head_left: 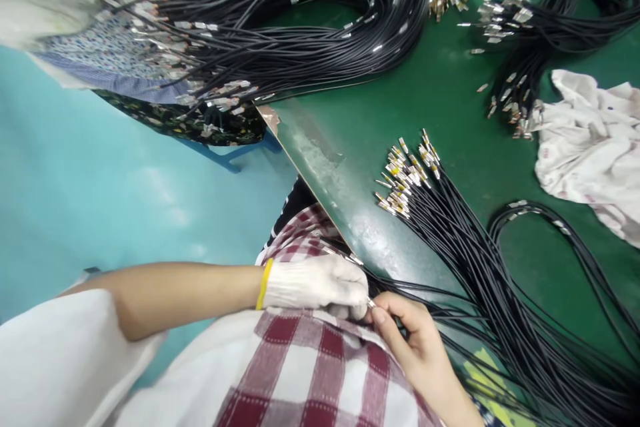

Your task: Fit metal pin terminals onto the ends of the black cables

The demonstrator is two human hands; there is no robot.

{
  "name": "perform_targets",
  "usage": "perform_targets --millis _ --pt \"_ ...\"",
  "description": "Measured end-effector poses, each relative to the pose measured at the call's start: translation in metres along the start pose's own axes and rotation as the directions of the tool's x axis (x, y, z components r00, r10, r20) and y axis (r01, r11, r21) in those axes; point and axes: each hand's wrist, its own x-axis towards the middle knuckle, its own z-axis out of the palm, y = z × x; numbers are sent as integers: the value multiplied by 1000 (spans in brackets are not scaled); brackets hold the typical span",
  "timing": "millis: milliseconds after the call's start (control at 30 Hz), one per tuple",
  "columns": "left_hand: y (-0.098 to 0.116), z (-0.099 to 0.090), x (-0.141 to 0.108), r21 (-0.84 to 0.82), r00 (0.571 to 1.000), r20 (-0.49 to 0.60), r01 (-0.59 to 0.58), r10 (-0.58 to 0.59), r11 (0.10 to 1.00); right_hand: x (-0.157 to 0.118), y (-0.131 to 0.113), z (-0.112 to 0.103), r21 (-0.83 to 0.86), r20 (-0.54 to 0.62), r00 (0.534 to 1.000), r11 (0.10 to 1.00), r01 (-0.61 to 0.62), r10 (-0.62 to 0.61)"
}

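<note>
My left hand [320, 285], in a white knit glove with a yellow cuff, comes in from the left and is closed. Its fingertips meet my bare right hand [413, 330] at the table edge, in front of my checked apron. Between them is a small silver cable connector [371, 303], pinched by my right thumb and forefinger; the gloved fingers close on its other side, and their grip is partly hidden. Black cables [480, 247] lie beside and beyond my right hand, their bundled metal ends [405, 177] marked with yellow.
On the green table [465, 113] rest a large loop of black cables [320, 47] in front of another person [115, 47], a smaller cable bundle [565, 20], and a crumpled white cloth [595, 140]. A yellow-green piece [493, 387] lies under cables near my right forearm.
</note>
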Motion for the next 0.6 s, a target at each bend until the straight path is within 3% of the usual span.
perform_targets --millis 600 --pt "7 2 1 -76 995 26 102 -100 992 -3 2 7 68 -50 998 997 -29 33"
